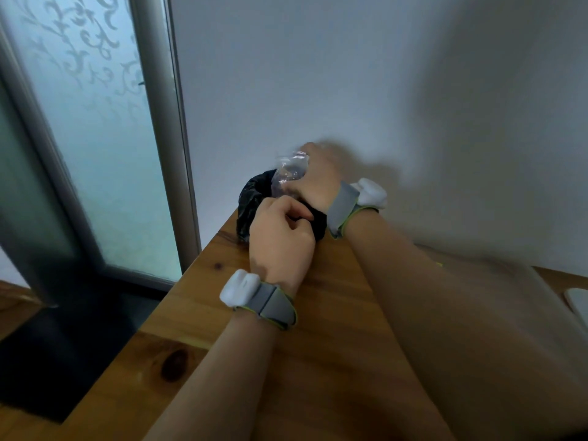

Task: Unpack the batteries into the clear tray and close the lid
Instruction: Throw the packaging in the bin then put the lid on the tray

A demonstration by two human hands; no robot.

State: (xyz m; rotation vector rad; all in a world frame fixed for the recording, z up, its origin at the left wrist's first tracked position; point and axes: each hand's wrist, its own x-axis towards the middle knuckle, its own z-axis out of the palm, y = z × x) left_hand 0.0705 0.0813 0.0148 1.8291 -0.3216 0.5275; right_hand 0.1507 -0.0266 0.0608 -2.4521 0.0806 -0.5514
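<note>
The wall fills the upper right of the frame, a frosted door [95, 122] the upper left, and the wooden surface [318, 361] runs up from the bottom to a far corner at centre. At that corner sits a black bag [251, 198], seemingly a lined bin just past the edge. The two forearms reach to it, each with a grey wristband carrying a white sensor. The left hand [280, 240] is curled into a loose fist at the bag's near rim, its grip together on the black plastic as far as can be judged. The right hand [318, 176], above it, has its grip clamped on a crumpled clear wrapper [291, 173] held over the bag's mouth. This looks like the disposal of packaging, so the batteries are probably already out of their wrap; that is only a reading. Neither the batteries nor the clear tray nor its lid shows anywhere, so whether the tray is filled or closed cannot be told. Hidden or unclear: the fingertips of both hands, the bag's inside, what the wrapper may hold, and a pale flat object [577, 302] cut off at the right edge. The right forearm is blurred.
</note>
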